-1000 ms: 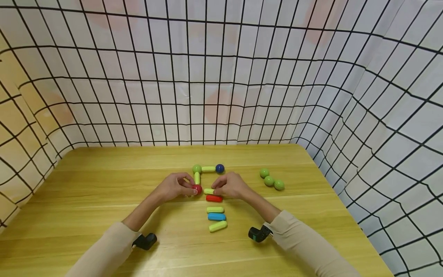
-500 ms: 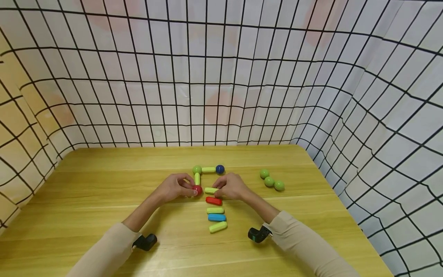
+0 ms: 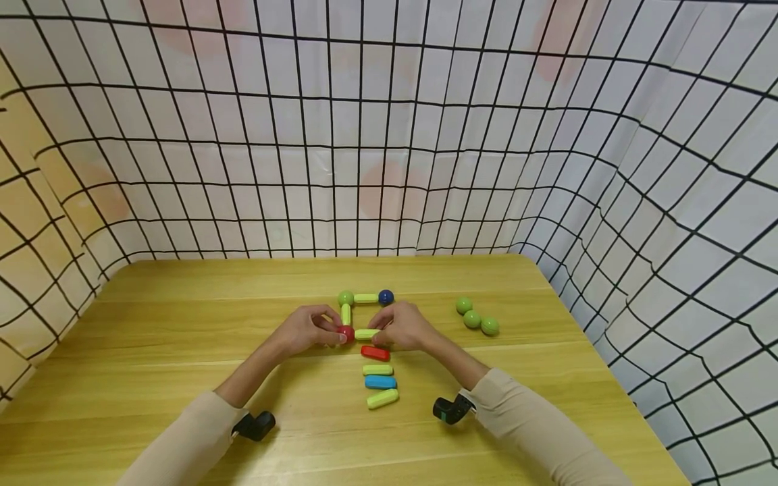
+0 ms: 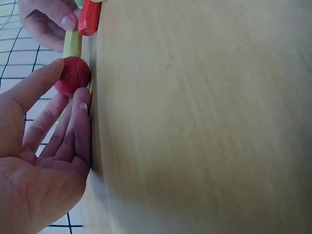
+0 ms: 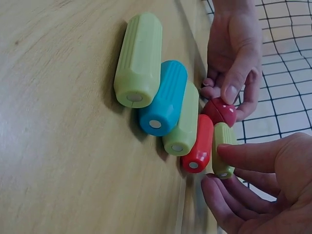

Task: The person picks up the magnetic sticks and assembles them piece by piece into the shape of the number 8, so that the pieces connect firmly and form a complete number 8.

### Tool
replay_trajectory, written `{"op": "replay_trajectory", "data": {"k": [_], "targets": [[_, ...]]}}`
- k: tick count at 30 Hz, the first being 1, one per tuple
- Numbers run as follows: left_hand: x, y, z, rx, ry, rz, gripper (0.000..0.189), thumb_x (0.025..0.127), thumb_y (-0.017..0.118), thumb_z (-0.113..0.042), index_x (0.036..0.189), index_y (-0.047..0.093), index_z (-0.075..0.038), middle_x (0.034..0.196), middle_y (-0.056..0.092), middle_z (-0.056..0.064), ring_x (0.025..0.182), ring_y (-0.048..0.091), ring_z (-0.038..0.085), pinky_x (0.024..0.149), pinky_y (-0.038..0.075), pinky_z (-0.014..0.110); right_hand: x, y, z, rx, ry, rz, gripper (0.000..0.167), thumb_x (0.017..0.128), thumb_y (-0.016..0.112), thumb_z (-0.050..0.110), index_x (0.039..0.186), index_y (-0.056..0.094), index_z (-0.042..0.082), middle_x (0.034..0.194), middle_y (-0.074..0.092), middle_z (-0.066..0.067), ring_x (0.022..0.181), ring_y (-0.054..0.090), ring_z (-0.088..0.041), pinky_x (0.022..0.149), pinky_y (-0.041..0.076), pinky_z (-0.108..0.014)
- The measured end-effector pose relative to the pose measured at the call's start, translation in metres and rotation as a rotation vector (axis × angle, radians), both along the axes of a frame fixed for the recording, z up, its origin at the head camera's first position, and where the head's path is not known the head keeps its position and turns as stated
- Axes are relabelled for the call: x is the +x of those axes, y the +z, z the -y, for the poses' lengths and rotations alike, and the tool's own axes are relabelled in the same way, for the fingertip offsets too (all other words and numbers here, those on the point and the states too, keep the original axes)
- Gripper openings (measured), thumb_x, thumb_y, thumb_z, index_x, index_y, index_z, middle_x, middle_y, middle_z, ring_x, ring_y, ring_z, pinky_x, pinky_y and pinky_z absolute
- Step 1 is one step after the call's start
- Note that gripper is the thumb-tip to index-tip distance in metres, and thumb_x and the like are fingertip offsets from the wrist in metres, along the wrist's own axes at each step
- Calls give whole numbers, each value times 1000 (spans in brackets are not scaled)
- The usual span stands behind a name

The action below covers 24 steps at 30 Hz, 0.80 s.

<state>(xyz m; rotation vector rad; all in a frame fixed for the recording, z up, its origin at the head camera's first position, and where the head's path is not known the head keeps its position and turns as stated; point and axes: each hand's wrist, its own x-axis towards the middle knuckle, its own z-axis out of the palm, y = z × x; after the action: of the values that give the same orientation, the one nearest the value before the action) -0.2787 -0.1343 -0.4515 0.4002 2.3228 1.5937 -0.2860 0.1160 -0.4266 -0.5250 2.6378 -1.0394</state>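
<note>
My left hand [image 3: 311, 329] pinches a red magnetic ball [image 4: 74, 76] between thumb and fingers. From the ball a yellow-green rod runs back to a green ball [image 3: 346, 298], and another rod [image 3: 365, 298] joins that to a dark blue ball [image 3: 385, 297]. My right hand [image 3: 402, 327] pinches a yellow-green magnetic rod [image 5: 224, 151], whose far end touches the red ball's right side. Just in front of it lies a red rod [image 3: 375, 352]. Nearer still are a yellow-green rod [image 3: 378, 370], a blue rod [image 3: 380, 382] and one more yellow-green rod [image 3: 382, 399].
Three green balls [image 3: 472, 319] sit in a slanted row to the right on the wooden table [image 3: 182, 290]. White walls with a black grid [image 3: 377, 135] stand behind the table and at its sides. Each sleeve has a black wrist camera [image 3: 255, 426] at its cuff.
My right hand has moved slightly left with its yellow-green rod, closing the gap to the red ball. The red rod has turned a little. My left hand stays on the ball.
</note>
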Motion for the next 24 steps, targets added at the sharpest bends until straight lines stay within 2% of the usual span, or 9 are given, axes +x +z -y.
{"op": "replay_trajectory", "data": {"k": [13,24], "targets": [[3,3,0,4,6,-2,31,85,83,-16,106,68,0,96,76,14,78,68,17,70,56,32,0,0,0,0,1,-7,18,84,82,12,101,79,9,92,76,2,89,66,-14,77,55,-29],[1,-2,-1,-11,17,0,28,85,84,-17,103,69,-2,95,76,11,80,70,17,72,58,30,1,0,-4,-21,-16,-7,20,83,83,16,101,79,11,95,76,3,90,67,-13,80,54,-30]]}}
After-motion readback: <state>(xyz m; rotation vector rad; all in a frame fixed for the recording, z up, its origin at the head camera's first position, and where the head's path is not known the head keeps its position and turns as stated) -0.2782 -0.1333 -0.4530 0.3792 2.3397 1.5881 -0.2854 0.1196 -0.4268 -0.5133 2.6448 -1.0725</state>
